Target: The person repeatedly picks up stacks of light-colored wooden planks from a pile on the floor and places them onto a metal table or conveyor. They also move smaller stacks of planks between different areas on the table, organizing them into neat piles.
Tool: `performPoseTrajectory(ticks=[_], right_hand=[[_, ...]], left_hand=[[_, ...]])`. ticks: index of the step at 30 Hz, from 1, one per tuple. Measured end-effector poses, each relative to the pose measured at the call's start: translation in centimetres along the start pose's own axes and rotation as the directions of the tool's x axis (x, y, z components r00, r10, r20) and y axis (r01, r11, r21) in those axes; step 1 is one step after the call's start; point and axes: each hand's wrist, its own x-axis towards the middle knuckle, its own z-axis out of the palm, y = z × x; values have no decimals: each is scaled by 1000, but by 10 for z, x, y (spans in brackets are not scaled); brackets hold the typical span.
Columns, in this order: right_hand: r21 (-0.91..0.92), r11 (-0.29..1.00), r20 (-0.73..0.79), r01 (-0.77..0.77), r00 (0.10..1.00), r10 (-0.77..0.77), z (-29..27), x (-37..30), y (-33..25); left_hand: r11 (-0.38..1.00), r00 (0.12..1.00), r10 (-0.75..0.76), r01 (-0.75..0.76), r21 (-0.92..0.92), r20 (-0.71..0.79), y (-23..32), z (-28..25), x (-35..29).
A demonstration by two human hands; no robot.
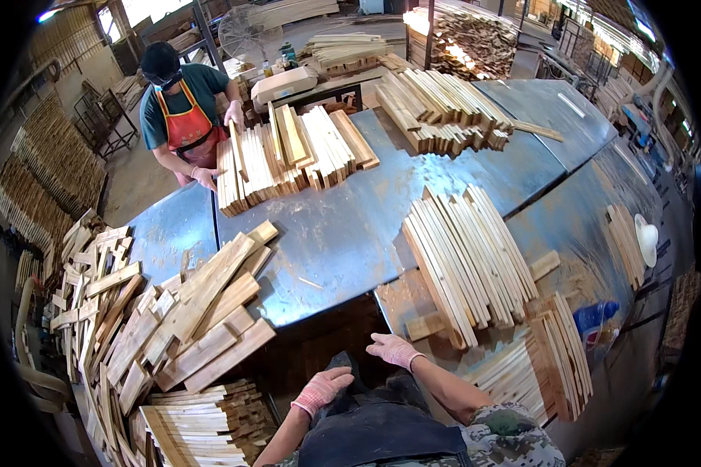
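My left hand point(323, 391), in a pink-and-white knit glove, lies at the dark clothing over my lap, its fingers stretched out. My right hand point(395, 351), gloved alike, hovers a little further off over a dark gap in the table, fingers apart and holding nothing. Just right of it a short wood block point(424, 326) pokes out from under a row of pale wooden strips point(475, 261) on the metal table point(311, 272). Left of my hands is a jumbled heap of boards point(210, 292). A neater stack of strips point(187, 424) sits below that heap.
Across the table a co-worker point(181, 117) in a red apron handles a row of strips point(288, 152). Another stack point(440, 109) stands at the far middle. More strips point(561, 358), a blue bottle point(596, 317) and a white object point(646, 240) are at right.
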Motion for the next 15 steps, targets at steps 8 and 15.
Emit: performPoseTrajectory(ticks=[8, 15], right_hand=[[-152, 988, 13, -1, 1000, 3, -104, 169, -85], [-243, 965, -257, -100, 966, 35, -208, 333, -238]], left_hand=[[982, 990, -32, 57, -182, 135, 36, -80, 151], [964, 999, -41, 42, -262, 11, 74, -216, 292]])
